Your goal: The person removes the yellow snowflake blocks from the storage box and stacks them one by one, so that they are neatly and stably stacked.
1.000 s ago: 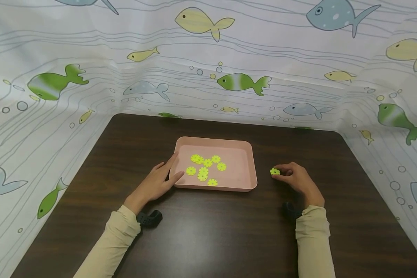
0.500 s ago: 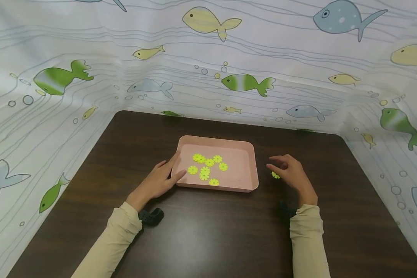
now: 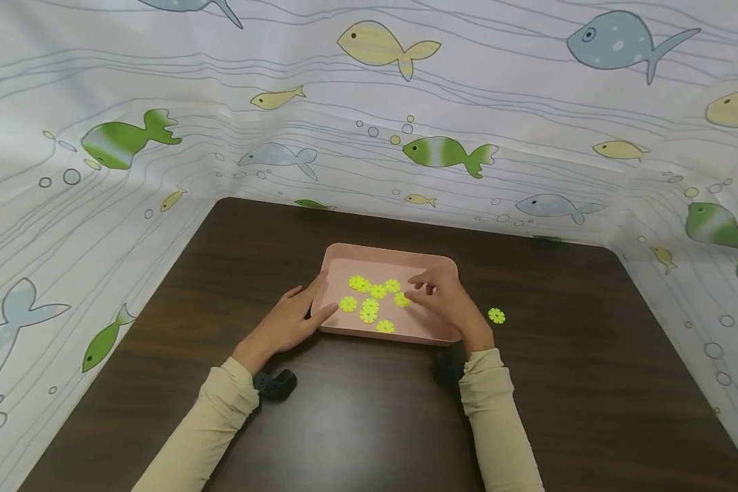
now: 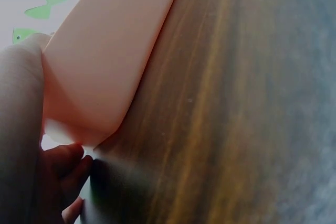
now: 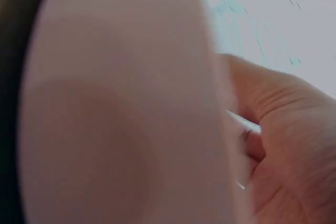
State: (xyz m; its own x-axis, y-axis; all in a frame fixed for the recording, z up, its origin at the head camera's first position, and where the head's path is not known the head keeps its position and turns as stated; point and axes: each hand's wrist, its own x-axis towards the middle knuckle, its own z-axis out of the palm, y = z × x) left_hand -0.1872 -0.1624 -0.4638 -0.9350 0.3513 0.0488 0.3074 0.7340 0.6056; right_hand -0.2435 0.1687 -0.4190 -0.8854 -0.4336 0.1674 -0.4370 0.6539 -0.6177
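Observation:
A shallow pink tray (image 3: 387, 255) lies on the dark wooden table, with several yellow-green snowflake-shaped discs (image 3: 369, 314) spread over its floor. My left hand (image 3: 285, 321) holds the tray's left side, thumb over the rim; in the left wrist view its fingertips (image 4: 65, 161) are against the outside near a corner. Above the tray's right half hovers my right hand (image 3: 447, 297), thumb and forefinger apart, nothing visible between them. One disc by its thumb is partly covered. Another single disc (image 3: 497, 316) lies on the table to the right of the tray.
White fabric (image 3: 344, 89) printed with fish stands around the table's back and sides. Each wrist wears a dark band with a bulky piece (image 3: 277, 385) underneath. The table (image 3: 344, 424) stretches toward the person.
My right hand has released the disc on the table to the right and moved left over the tray. The left hand stays at the tray's left side. The head view has shifted slightly.

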